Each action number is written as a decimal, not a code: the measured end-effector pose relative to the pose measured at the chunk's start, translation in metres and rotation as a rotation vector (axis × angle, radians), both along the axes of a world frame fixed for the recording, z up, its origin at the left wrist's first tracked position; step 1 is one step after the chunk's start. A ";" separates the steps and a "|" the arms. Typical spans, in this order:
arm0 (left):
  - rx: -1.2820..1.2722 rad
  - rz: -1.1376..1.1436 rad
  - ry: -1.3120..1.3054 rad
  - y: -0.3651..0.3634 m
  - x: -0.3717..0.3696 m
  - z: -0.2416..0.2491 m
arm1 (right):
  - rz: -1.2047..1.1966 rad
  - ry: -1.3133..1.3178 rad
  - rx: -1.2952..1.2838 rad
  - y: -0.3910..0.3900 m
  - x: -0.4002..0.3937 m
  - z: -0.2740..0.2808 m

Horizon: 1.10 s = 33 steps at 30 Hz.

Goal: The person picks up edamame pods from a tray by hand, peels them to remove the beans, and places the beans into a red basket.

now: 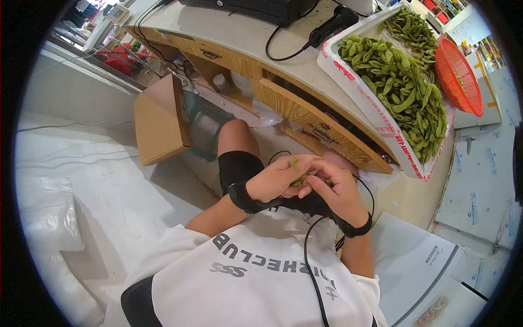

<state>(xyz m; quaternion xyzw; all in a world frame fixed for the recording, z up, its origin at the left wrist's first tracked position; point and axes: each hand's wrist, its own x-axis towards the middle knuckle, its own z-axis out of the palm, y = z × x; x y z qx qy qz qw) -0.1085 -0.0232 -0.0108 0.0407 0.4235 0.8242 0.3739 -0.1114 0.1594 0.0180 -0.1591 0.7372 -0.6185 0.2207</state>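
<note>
Green pod [296, 173] being worked open in the lap, left hand [280, 179] and right hand [338, 188] fingers pinching it; tray [348, 82] above. Next: careful splitting.

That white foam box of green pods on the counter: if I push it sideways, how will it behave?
The white foam box probably slides easily and is light for its size, though the heaped green pods add weight. One end juts past the counter edge, so it might tip. Loose pods could spill over its low rim.

Small shop: checkout counter [305, 60] w/ barcode scanner [333, 23], stocked shelves [442, 8], crate of edamame [406, 92].
</note>
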 end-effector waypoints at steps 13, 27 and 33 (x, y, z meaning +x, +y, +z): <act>-0.090 0.144 -0.001 -0.004 -0.001 -0.007 | -0.221 -0.270 -0.210 0.023 0.001 -0.022; -0.226 0.289 0.079 0.009 0.007 -0.013 | -0.507 -0.014 -0.155 -0.010 0.015 -0.035; -0.252 0.305 0.122 0.010 0.007 -0.021 | -0.512 0.015 -0.125 -0.010 0.017 -0.032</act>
